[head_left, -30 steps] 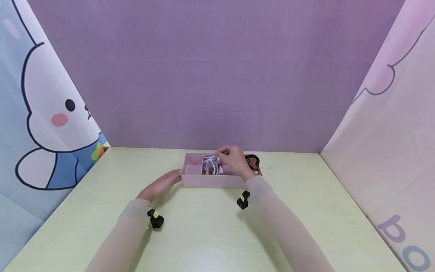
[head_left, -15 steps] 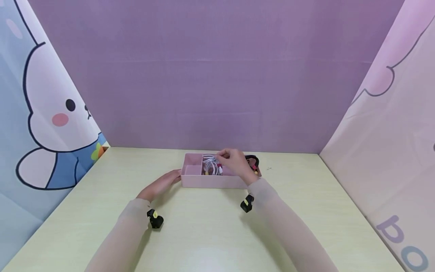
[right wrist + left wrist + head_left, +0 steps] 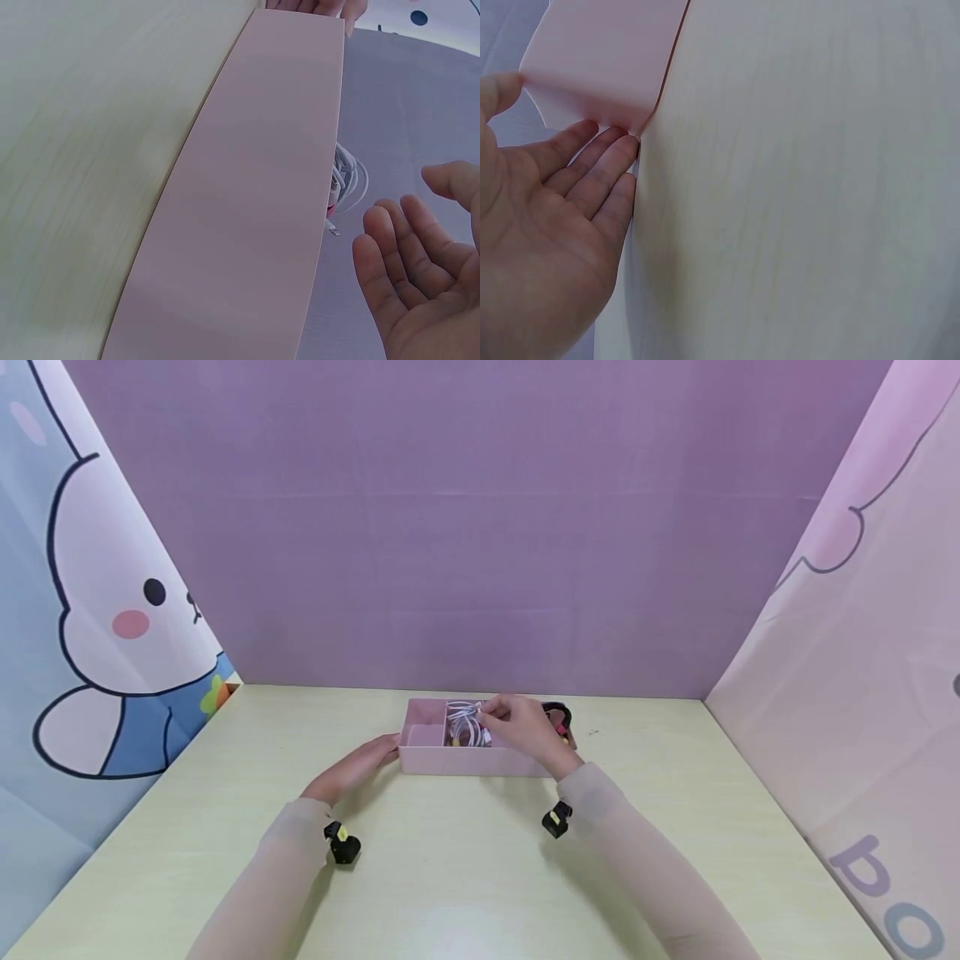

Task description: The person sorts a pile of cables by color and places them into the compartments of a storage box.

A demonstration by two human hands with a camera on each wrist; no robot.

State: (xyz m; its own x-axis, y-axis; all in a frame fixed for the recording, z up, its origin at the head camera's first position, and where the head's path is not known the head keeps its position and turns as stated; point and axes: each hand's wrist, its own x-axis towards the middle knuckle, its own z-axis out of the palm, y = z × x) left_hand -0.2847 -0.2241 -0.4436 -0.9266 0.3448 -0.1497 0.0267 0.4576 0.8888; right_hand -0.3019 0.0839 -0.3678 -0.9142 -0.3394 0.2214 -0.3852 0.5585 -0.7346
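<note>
A pink divided box (image 3: 472, 762) stands at the far middle of the table. Coiled white cables (image 3: 467, 727) fill its middle compartment, with a metal plug end poking past the rim in the right wrist view. My left hand (image 3: 352, 770) rests against the box's left end, its fingers stretched along the wall and its thumb (image 3: 502, 91) at the upper edge. Over the box, just right of the white cables, hovers my right hand (image 3: 525, 727). Its fingers (image 3: 375, 259) are loosely bent, thumb apart, with nothing between them. A black cable (image 3: 557, 707) shows behind this hand, partly hidden.
The pale wooden table (image 3: 450, 877) ends at a purple backdrop (image 3: 480, 527) close behind the box. Printed cloths (image 3: 862, 693) hang on both sides. A small black camera (image 3: 343, 843) is worn on each wrist.
My right hand has drawn slightly toward me and to the right, still above the box. The left hand and the box have stayed in place.
</note>
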